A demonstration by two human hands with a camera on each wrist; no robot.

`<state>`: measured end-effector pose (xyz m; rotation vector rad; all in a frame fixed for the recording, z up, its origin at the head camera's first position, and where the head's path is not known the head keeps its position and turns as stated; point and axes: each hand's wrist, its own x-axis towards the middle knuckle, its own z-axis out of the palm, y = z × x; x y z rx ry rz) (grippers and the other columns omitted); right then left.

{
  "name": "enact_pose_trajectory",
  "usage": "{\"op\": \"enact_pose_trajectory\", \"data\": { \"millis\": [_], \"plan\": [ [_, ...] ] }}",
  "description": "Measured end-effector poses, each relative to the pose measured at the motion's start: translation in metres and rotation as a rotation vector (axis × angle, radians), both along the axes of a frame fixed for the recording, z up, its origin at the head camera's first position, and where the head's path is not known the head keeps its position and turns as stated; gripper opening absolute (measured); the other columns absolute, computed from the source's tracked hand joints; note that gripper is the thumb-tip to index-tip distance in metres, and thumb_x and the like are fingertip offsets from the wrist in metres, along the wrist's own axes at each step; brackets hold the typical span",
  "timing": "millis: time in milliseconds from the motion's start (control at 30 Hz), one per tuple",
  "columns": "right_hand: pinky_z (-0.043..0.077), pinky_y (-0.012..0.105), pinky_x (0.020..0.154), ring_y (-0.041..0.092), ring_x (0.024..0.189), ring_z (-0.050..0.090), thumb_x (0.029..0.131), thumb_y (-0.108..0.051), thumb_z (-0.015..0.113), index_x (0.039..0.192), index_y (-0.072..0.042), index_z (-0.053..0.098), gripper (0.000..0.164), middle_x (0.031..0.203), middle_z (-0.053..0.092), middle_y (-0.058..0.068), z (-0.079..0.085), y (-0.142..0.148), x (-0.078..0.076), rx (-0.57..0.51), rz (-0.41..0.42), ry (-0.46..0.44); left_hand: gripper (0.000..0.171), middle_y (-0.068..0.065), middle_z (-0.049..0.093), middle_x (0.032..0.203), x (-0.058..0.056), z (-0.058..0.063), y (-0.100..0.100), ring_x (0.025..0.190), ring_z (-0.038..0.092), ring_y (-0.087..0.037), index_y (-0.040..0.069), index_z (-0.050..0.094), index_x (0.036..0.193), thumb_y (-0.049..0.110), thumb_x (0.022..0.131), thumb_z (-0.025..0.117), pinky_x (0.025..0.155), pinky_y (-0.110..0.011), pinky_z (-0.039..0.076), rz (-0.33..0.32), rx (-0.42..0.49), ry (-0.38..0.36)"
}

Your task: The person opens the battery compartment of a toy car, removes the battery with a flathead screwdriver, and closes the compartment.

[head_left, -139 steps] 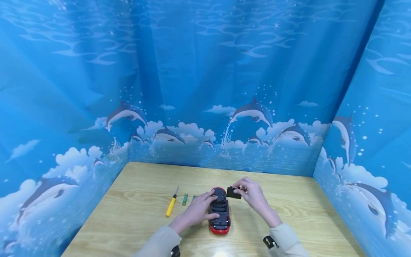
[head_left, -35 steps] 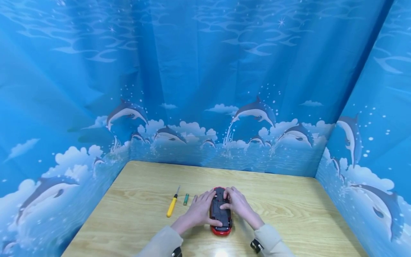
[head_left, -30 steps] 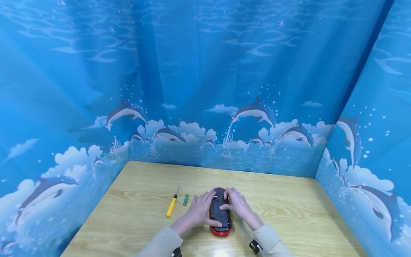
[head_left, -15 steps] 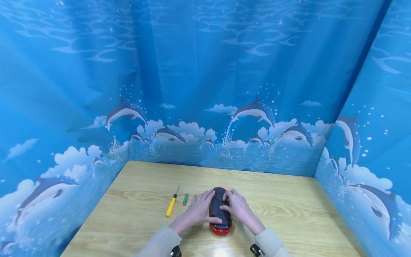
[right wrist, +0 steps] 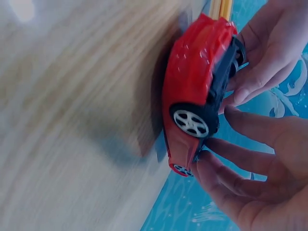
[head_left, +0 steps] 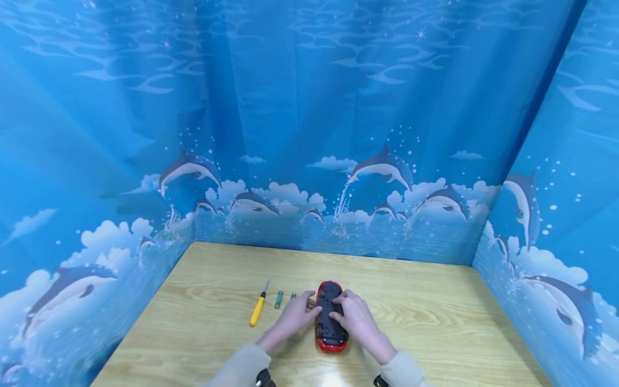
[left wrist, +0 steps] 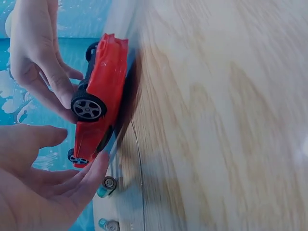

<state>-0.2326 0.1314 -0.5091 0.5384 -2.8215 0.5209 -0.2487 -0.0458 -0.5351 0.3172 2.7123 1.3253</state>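
A red toy car lies upside down on the table, its black underside facing up. A black battery cover sits over the compartment in the middle of that underside. On the right, my right hand rests its fingertips and thumb on the underside; in the right wrist view its slightly bent fingers touch the car's edge by a wheel. My left hand is at the car's left side, thumb towards the cover. In the left wrist view its fingertips reach the car's end, with the thumb apart from it.
Left of the car lie two green batteries, one battery in plain sight and the other battery partly behind my left hand. A yellow-handled screwdriver lies farther left. A blue dolphin curtain encloses the wooden table.
The black cover, earlier held in my right hand beside the exposed compartment, now lies over it. My left hand has just drawn back from across the car to its left side.
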Motion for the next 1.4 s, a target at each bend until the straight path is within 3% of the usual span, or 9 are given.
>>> {"op": "enact_pose_trajectory", "data": {
  "millis": [133, 233, 400, 567, 767, 900, 1033, 1267, 1400],
  "plan": [
    [0.06, 0.045, 0.078, 0.029, 0.085, 0.067, 0.08, -0.02, 0.086, 0.104, 0.004, 0.076, 0.035, 0.097, 0.067, 0.014, -0.002, -0.004, 0.004, 0.02, -0.009, 0.02, 0.053, -0.023, 0.07, 0.112, 0.002, 0.002, 0.004, 0.102, 0.069, -0.034, -0.007, 0.053, 0.137, 0.016, 0.093, 0.073, 0.089, -0.049, 0.058, 0.011, 0.018, -0.072],
    [0.06, 0.043, 0.075, 0.028, 0.083, 0.066, 0.082, -0.024, 0.085, 0.103, 0.004, 0.076, 0.037, 0.097, 0.066, 0.015, -0.003, -0.007, 0.006, 0.036, -0.011, 0.047, 0.053, -0.025, 0.07, 0.111, 0.004, 0.003, 0.007, 0.095, 0.071, -0.032, -0.008, 0.053, 0.137, 0.013, 0.093, 0.073, 0.082, -0.042, 0.061, 0.014, 0.042, -0.096],
    [0.059, 0.041, 0.067, 0.027, 0.079, 0.065, 0.085, -0.032, 0.082, 0.103, 0.006, 0.076, 0.043, 0.094, 0.066, 0.015, -0.004, -0.007, 0.01, 0.047, -0.017, 0.103, 0.051, -0.022, 0.071, 0.101, 0.005, 0.007, 0.01, 0.072, 0.069, -0.021, -0.011, 0.052, 0.137, 0.008, 0.094, 0.071, 0.061, -0.029, 0.06, -0.001, 0.095, -0.072],
    [0.057, 0.039, 0.058, 0.027, 0.07, 0.065, 0.084, -0.04, 0.081, 0.101, 0.006, 0.075, 0.05, 0.088, 0.064, 0.015, -0.005, -0.007, 0.015, 0.03, -0.032, 0.136, 0.046, -0.017, 0.072, 0.096, 0.006, 0.012, 0.012, 0.068, 0.069, -0.017, -0.011, 0.053, 0.135, 0.008, 0.096, 0.067, 0.055, -0.024, 0.056, -0.031, 0.091, -0.017],
    [0.054, 0.038, 0.052, 0.028, 0.062, 0.062, 0.081, -0.049, 0.082, 0.099, 0.007, 0.073, 0.06, 0.083, 0.062, 0.014, -0.001, -0.007, 0.017, 0.009, -0.08, 0.039, 0.038, -0.012, 0.072, 0.086, 0.005, 0.022, 0.02, 0.061, 0.061, -0.014, -0.01, 0.059, 0.131, 0.012, 0.1, 0.059, 0.052, -0.025, 0.048, -0.037, -0.045, 0.063],
    [0.055, 0.038, 0.053, 0.028, 0.063, 0.062, 0.077, -0.043, 0.086, 0.1, 0.005, 0.071, 0.055, 0.084, 0.062, 0.014, 0.0, -0.007, 0.016, -0.008, -0.111, -0.043, 0.036, -0.012, 0.07, 0.089, 0.004, 0.029, 0.025, 0.06, 0.055, -0.012, -0.008, 0.062, 0.129, 0.015, 0.102, 0.057, 0.055, -0.026, 0.047, -0.033, -0.141, 0.057],
    [0.054, 0.039, 0.054, 0.029, 0.064, 0.061, 0.073, -0.034, 0.088, 0.097, 0.001, 0.069, 0.047, 0.085, 0.061, 0.013, 0.001, -0.008, 0.015, -0.02, -0.129, -0.075, 0.033, -0.017, 0.072, 0.099, 0.002, 0.035, 0.024, 0.064, 0.057, -0.014, -0.007, 0.066, 0.124, 0.015, 0.1, 0.059, 0.06, -0.029, 0.05, -0.079, -0.196, 0.065],
    [0.054, 0.035, 0.055, 0.024, 0.065, 0.059, 0.072, -0.026, 0.088, 0.096, 0.004, 0.068, 0.044, 0.083, 0.06, 0.011, 0.003, -0.008, 0.014, -0.038, -0.145, -0.143, 0.033, -0.011, 0.074, 0.092, -0.012, 0.045, 0.005, 0.079, 0.069, -0.024, 0.001, 0.067, 0.127, 0.022, 0.104, 0.057, 0.064, -0.033, 0.051, -0.18, -0.156, -0.082],
    [0.055, 0.035, 0.058, 0.024, 0.07, 0.06, 0.074, -0.028, 0.087, 0.104, 0.007, 0.069, 0.05, 0.086, 0.061, 0.012, 0.006, -0.003, 0.012, -0.046, -0.136, -0.187, 0.033, -0.014, 0.075, 0.104, -0.017, 0.048, -0.008, 0.089, 0.073, -0.028, 0.003, 0.067, 0.128, 0.023, 0.104, 0.058, 0.076, -0.041, 0.058, -0.18, -0.11, -0.056]
  ]
}}
